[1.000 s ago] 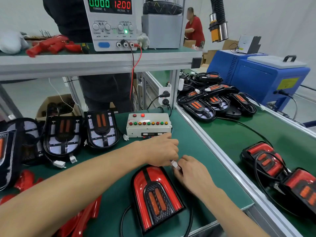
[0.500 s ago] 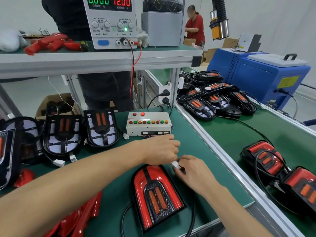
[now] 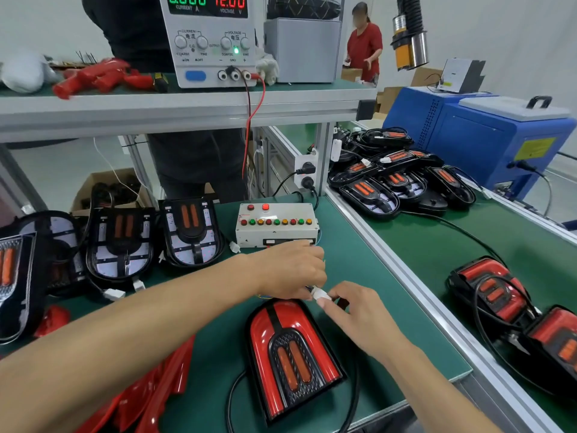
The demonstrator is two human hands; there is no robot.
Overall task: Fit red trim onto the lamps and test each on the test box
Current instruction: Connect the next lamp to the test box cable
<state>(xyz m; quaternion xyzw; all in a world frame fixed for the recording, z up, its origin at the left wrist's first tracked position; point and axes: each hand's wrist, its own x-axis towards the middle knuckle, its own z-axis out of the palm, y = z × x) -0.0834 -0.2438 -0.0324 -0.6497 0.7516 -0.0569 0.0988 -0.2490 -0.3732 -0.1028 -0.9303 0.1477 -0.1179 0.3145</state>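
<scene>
A lamp with red trim fitted (image 3: 290,357) lies flat on the green bench in front of me, its black cable looping off the near edge. Just beyond its top, my left hand (image 3: 290,270) and my right hand (image 3: 359,314) meet over a small white connector (image 3: 321,295); both pinch it between fingertips. The white test box (image 3: 276,225) with its row of coloured buttons stands right behind my left hand. Lamps without trim (image 3: 190,232) lie in a row at the left. Loose red trim pieces (image 3: 146,392) lie under my left forearm.
A bench power supply (image 3: 212,42) on the shelf reads 0.000 A and 12.00 V, leads hanging down. A pile of bare lamps (image 3: 396,182) and trimmed lamps (image 3: 490,289) sit on the right conveyor. A blue machine (image 3: 487,135) stands far right. People stand behind the bench.
Both hands have stayed at the connector above the lamp, shifting only slightly. The lamp has not moved.
</scene>
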